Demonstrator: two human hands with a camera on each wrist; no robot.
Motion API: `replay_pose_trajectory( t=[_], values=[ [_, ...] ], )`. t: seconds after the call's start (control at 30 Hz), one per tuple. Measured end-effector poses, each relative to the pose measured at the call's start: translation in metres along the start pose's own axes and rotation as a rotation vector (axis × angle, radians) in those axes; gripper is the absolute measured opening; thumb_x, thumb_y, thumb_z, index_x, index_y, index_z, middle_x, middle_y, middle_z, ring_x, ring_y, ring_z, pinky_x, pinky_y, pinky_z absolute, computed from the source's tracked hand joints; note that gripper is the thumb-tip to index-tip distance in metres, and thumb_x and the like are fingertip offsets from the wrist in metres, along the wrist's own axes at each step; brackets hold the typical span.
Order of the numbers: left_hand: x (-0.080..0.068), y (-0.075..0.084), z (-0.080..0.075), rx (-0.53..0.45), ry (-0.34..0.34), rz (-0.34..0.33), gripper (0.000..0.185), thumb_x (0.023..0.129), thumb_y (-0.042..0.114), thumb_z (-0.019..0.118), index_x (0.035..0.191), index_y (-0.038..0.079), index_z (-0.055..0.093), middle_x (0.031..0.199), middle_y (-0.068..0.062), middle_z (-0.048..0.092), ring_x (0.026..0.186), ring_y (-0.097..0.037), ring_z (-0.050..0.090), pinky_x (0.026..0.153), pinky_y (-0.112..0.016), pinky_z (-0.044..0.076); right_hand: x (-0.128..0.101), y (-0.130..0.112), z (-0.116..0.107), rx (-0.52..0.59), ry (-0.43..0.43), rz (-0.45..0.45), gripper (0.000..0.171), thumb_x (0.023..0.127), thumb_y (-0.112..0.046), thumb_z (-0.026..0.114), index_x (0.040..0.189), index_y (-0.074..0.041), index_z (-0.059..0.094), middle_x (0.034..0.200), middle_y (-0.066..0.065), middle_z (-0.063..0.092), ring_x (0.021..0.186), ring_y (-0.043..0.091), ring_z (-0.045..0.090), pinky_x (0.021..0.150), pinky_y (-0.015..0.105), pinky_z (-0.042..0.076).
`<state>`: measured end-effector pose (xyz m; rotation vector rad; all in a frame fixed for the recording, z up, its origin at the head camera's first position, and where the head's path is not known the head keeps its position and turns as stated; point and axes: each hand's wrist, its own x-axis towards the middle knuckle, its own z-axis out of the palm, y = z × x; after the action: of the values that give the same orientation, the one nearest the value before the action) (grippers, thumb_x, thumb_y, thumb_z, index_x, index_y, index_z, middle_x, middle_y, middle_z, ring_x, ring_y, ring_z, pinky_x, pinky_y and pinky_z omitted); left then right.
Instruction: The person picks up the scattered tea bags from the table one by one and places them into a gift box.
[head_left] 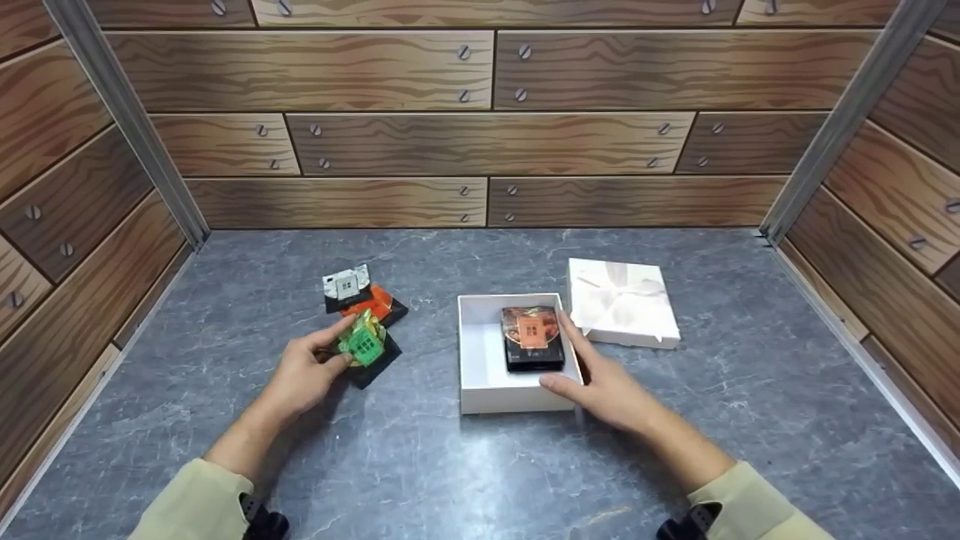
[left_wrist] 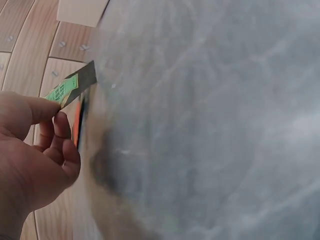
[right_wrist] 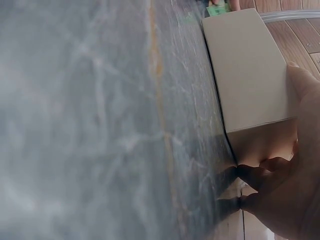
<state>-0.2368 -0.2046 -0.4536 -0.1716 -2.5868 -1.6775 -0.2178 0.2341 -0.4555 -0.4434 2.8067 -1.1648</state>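
My left hand [head_left: 309,369] pinches a black packet with a green label [head_left: 366,348] between thumb and fingers. In the left wrist view the green-labelled packet [left_wrist: 82,82] stands out tilted from the fingertips. Just behind it, an orange-and-black packet [head_left: 379,303] and a white-and-black packet [head_left: 347,286] overlap on the table. My right hand [head_left: 616,391] holds the open white box [head_left: 499,400] at its right side, the thumb over the front rim. Inside the box, on its right half, lies a black packet with an orange label [head_left: 533,330]; whether others lie beneath cannot be told.
A white lid [head_left: 624,301] with a ribbon bow lies behind and right of the box, close to its edge. Wood-patterned walls [head_left: 390,142] enclose the grey marbled tabletop [head_left: 420,465] at the back and both sides.
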Motion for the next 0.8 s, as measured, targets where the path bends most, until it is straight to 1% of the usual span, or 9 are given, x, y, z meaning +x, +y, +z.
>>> replay_pose_trajectory(
  t=[0.07, 0.13, 0.27, 0.33, 0.47, 0.53, 0.63, 0.73, 0.8],
  values=[
    [0.001, 0.004, -0.002, -0.011, 0.007, 0.008, 0.057, 0.095, -0.011, 0.066, 0.149, 0.008, 0.061, 0.138, -0.028, 0.064, 0.106, -0.027, 0.067, 0.082, -0.023, 0.055, 0.000, 0.000, 0.000, 0.000, -0.001, 0.002, 0.102, 0.096, -0.059, 0.072, 0.172, -0.032, 0.011, 0.163, 0.031, 0.035, 0.135, 0.057, 0.050, 0.114, 0.071, 0.036],
    [0.002, 0.009, -0.004, 0.001, 0.016, 0.032, 0.051, 0.095, -0.011, 0.066, 0.143, 0.007, 0.066, 0.133, -0.027, 0.067, 0.103, -0.026, 0.067, 0.079, -0.022, 0.055, 0.000, 0.000, 0.001, 0.001, 0.000, 0.005, 0.102, 0.095, -0.060, 0.072, 0.172, -0.032, 0.011, 0.163, 0.031, 0.035, 0.135, 0.057, 0.050, 0.114, 0.071, 0.036],
    [0.005, 0.023, -0.006, 0.067, 0.033, 0.124, 0.040, 0.094, -0.012, 0.067, 0.129, 0.004, 0.076, 0.122, -0.021, 0.071, 0.099, -0.023, 0.064, 0.079, -0.020, 0.053, 0.000, -0.001, 0.000, 0.013, 0.001, 0.005, 0.101, 0.096, -0.058, 0.073, 0.172, -0.031, 0.013, 0.165, 0.029, 0.035, 0.138, 0.057, 0.047, 0.115, 0.071, 0.034],
    [0.007, 0.032, -0.007, 0.093, 0.034, 0.163, 0.037, 0.094, -0.012, 0.067, 0.125, 0.004, 0.078, 0.117, -0.017, 0.072, 0.096, -0.022, 0.062, 0.078, -0.020, 0.052, 0.000, -0.002, 0.000, 0.014, 0.001, 0.012, 0.101, 0.096, -0.058, 0.073, 0.172, -0.031, 0.013, 0.165, 0.028, 0.034, 0.139, 0.058, 0.046, 0.115, 0.071, 0.033],
    [0.010, 0.050, -0.005, 0.115, 0.037, 0.199, 0.033, 0.096, -0.009, 0.066, 0.123, 0.003, 0.079, 0.114, -0.013, 0.072, 0.089, -0.019, 0.059, 0.072, -0.020, 0.049, 0.000, -0.002, -0.001, 0.007, -0.002, 0.022, 0.102, 0.095, -0.060, 0.072, 0.172, -0.030, 0.013, 0.165, 0.028, 0.033, 0.139, 0.059, 0.045, 0.115, 0.072, 0.032],
    [0.012, 0.060, -0.003, 0.109, 0.049, 0.214, 0.033, 0.095, -0.008, 0.066, 0.123, 0.004, 0.079, 0.113, -0.012, 0.073, 0.087, -0.019, 0.058, 0.070, -0.020, 0.048, 0.001, -0.002, -0.001, 0.003, -0.002, 0.025, 0.103, 0.095, -0.061, 0.072, 0.172, -0.030, 0.012, 0.165, 0.029, 0.033, 0.139, 0.059, 0.045, 0.115, 0.073, 0.032],
    [0.016, 0.073, 0.003, 0.067, 0.077, 0.254, 0.032, 0.094, -0.009, 0.065, 0.121, 0.003, 0.080, 0.111, -0.013, 0.073, 0.087, -0.018, 0.059, 0.071, -0.019, 0.049, 0.001, -0.001, 0.000, 0.003, -0.005, 0.025, 0.104, 0.094, -0.062, 0.072, 0.172, -0.032, 0.010, 0.166, 0.028, 0.032, 0.140, 0.059, 0.044, 0.115, 0.073, 0.032],
    [0.022, 0.084, 0.011, 0.020, 0.104, 0.297, 0.032, 0.093, -0.009, 0.066, 0.120, 0.001, 0.080, 0.110, -0.014, 0.073, 0.087, -0.017, 0.061, 0.071, -0.018, 0.051, 0.001, 0.000, 0.000, -0.002, -0.007, 0.024, 0.104, 0.095, -0.062, 0.071, 0.172, -0.033, 0.009, 0.166, 0.028, 0.031, 0.140, 0.059, 0.044, 0.115, 0.074, 0.031],
    [0.026, 0.090, 0.018, 0.000, 0.106, 0.317, 0.033, 0.090, -0.008, 0.068, 0.120, 0.000, 0.079, 0.110, -0.015, 0.072, 0.087, -0.018, 0.063, 0.072, -0.019, 0.053, 0.001, 0.000, 0.000, -0.006, -0.008, 0.023, 0.103, 0.095, -0.062, 0.071, 0.172, -0.033, 0.009, 0.166, 0.028, 0.032, 0.140, 0.059, 0.044, 0.115, 0.074, 0.031]
  ],
)
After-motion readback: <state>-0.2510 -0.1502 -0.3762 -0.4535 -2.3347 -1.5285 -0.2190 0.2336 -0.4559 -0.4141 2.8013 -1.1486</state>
